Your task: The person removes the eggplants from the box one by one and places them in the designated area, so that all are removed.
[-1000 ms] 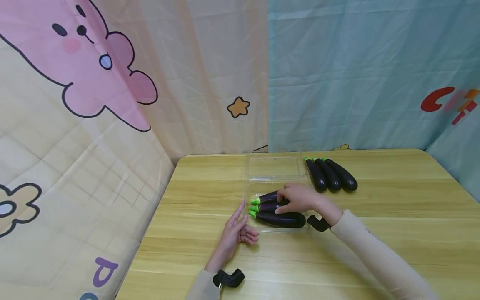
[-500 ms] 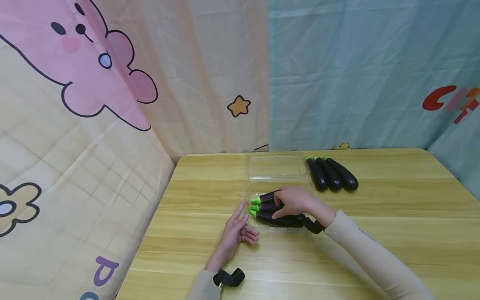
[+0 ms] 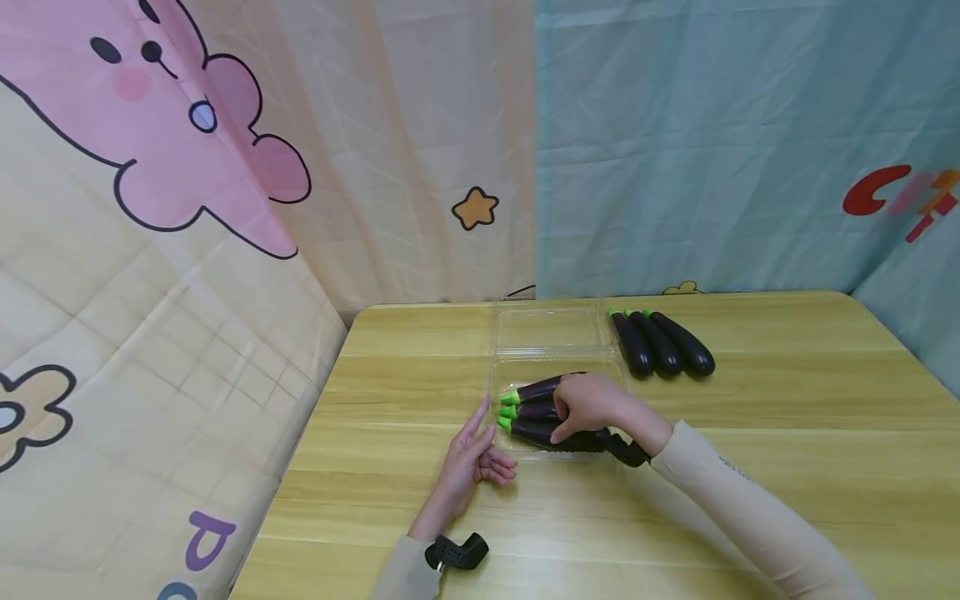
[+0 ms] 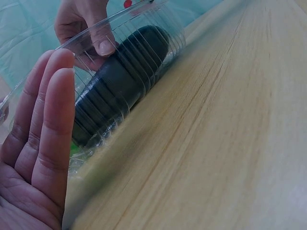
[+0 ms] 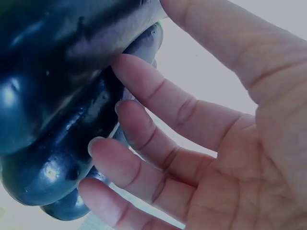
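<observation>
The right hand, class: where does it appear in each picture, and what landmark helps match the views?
Head: the right hand is right of centre, below the middle.
Left wrist: it shows at the upper left.
Right wrist: it fills most of the right side.
Shared landmark: the dark eggplant by its thumb.

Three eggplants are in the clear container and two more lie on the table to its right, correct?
Not two: the head view shows three loose eggplants on the table to the right of the clear container, which does hold three other eggplants.
</observation>
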A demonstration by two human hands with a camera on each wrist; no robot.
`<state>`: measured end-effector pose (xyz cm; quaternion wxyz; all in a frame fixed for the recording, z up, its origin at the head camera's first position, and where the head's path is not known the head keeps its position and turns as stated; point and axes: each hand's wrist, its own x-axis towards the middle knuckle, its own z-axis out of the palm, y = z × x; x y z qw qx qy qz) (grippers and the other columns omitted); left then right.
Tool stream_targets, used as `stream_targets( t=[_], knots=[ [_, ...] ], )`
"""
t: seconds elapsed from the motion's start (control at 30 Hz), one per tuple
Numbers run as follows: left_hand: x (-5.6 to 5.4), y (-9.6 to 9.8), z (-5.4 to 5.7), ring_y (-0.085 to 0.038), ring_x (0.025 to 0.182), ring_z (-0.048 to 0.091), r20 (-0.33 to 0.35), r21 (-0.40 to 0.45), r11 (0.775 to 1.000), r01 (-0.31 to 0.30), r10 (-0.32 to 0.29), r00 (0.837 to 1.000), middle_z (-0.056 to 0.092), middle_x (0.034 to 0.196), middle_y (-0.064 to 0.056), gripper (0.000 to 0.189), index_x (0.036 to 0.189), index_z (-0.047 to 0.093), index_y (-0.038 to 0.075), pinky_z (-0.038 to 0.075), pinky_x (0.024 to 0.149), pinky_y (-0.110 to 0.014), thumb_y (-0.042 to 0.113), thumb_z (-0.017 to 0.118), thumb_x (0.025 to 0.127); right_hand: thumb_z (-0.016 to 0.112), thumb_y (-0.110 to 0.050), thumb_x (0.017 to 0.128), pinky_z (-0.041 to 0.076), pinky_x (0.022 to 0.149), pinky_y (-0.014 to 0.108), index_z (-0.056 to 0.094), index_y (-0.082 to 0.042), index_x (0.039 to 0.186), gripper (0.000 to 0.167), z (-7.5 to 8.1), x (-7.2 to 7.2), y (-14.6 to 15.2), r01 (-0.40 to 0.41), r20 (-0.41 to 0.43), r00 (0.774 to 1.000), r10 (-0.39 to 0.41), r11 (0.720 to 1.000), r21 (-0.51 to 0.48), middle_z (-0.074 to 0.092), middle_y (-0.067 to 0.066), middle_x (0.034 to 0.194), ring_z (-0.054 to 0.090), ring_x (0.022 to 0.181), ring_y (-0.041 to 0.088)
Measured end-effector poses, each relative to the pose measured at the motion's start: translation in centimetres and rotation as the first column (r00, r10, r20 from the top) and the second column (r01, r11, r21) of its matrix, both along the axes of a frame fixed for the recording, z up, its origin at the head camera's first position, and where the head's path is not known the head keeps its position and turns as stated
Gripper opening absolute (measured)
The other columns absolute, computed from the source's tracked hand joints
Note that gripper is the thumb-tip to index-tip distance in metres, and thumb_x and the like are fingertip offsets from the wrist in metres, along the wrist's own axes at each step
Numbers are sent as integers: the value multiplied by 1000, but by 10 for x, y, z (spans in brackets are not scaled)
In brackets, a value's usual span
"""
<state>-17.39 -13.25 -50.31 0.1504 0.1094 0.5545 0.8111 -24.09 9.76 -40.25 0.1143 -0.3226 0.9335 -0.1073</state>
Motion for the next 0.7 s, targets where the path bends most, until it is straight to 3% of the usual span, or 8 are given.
stream_targets(
  t=[0.43,0.7],
  knots=[
    [0,1,3,-17,63,68,2,-6,1000,0,0,1000,70,73,-5,62,154,8,22,57,58,-29,27,43,103,86,-39,66,41,50,27,61,-18,58,33,0,0,-3,28,32,999,-28,999,15,53,-11,58,47,54,10],
    [0,0,2,-17,63,68,10,-7,1000,4,-4,1000,70,73,-5,61,154,8,22,57,58,-29,25,41,103,83,-35,71,37,48,25,62,-18,59,30,0,2,-2,-17,46,999,16,1000,14,51,-11,55,44,51,8]
  ],
)
